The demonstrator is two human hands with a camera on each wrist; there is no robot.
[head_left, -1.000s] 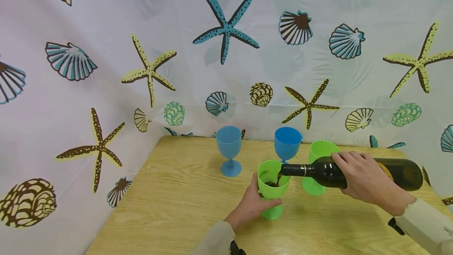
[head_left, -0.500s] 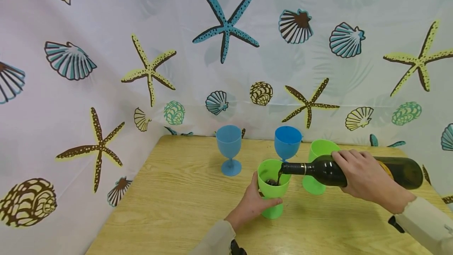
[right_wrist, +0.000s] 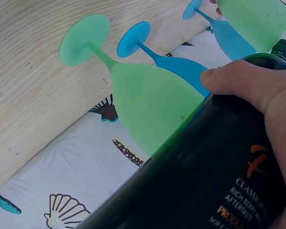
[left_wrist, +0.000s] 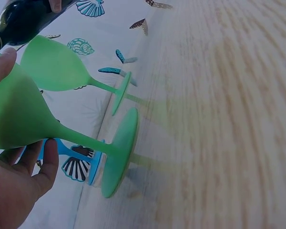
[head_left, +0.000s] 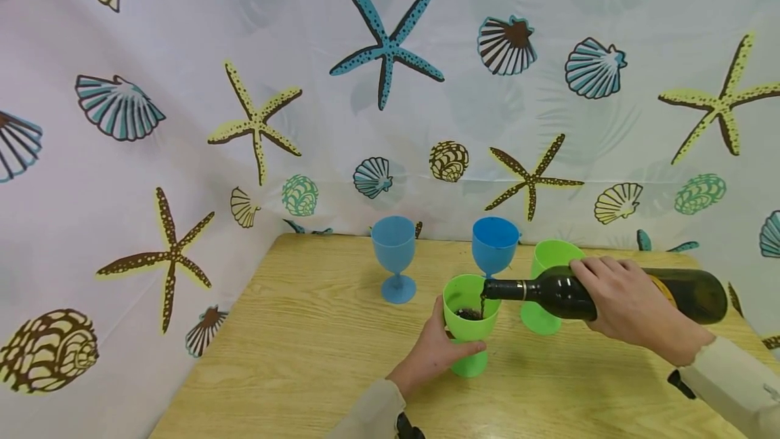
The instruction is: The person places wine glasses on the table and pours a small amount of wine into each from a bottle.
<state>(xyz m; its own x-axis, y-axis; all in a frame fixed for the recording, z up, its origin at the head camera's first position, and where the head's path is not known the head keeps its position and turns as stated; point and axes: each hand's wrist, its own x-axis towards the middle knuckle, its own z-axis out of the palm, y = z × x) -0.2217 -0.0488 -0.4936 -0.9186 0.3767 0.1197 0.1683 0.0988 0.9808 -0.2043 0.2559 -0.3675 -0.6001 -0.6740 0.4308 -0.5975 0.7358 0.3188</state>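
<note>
Fingers (head_left: 590, 282) curled, my right hand (head_left: 630, 303) grips the near-level bottle (head_left: 562, 292), dark liquid (head_left: 468, 315) streaming into the green goblet (head_left: 472, 330) my left hand (head_left: 435, 349) clasps round its bowl.

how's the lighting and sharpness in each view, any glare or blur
Head: brightest, with only soft shadows on the table; left wrist: dimmer and bluish, table grain soft, a faint green tint beside the held green goblet's foot; right wrist: bottle mostly dark, some label print readable.
</note>
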